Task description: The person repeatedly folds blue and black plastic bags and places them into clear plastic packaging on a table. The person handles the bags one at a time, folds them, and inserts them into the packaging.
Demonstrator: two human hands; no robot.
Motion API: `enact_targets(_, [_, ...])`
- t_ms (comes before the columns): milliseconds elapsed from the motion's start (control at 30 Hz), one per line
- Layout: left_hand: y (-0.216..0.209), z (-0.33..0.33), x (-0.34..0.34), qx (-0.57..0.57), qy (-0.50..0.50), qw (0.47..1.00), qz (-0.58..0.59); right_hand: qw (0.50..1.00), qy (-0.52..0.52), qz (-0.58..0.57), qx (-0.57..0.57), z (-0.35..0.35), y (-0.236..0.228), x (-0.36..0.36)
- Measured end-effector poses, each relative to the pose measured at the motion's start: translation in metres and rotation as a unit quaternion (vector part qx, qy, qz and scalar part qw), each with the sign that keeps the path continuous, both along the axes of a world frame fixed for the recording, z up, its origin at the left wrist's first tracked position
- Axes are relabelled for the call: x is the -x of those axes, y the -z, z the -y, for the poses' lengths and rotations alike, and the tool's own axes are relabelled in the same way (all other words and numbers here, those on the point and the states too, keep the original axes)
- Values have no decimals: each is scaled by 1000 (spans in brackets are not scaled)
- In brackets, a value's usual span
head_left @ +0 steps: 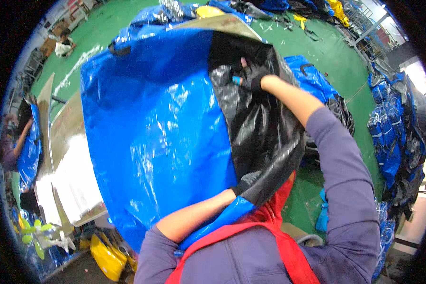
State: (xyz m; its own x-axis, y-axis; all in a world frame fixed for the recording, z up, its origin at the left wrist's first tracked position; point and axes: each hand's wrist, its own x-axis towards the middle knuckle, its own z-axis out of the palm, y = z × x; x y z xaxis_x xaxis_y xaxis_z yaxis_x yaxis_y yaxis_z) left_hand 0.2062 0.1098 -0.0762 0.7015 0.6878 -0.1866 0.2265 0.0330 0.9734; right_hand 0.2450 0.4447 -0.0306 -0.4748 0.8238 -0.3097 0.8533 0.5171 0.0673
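Observation:
A large blue and black plastic bag (156, 118) spreads out in front of me, its right part a black panel with folds. On the upper black panel lies my right hand (253, 78) in a black fingerless glove, its visible fingers apart and a blue wrap on one of them. My left hand (247, 181), with only a bit of glove and wrist showing, reaches under a black and blue fold at the bag's lower right. That fold hides its fingers. I wear a red apron (213, 232).
A shiny table (73, 142) stands at left, where another person's arm (23, 137) handles a blue sheet. Bundled blue and black bags (388, 123) are piled at right. A yellow bag (106, 258) lies lower left. Far left, a person (64, 46) is low on the green floor (111, 26).

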Motion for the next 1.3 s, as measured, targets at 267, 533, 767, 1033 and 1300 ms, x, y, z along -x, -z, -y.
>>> enact_targets(267, [-43,3,5,-435,-13,887,-155,993,61,0,-100,17,-3,17])
enact_targets(533, [-28,-39,491,-100,-743,544,-378,947,52,-192,-252,40,33,8])
enact_targets(767, [-47,-33,540,-111,-635,745,172,935,-78,-208,-277,14,-23,4])
enact_targets(1033, [-4,-76,513,-120,-695,490,-512,981,-57,-119,-140,-15,-33,15])
enact_targets(1300, [-41,-181,235,-472,-271,748,-380,893,-130,-205,-380,-65,-79,70])
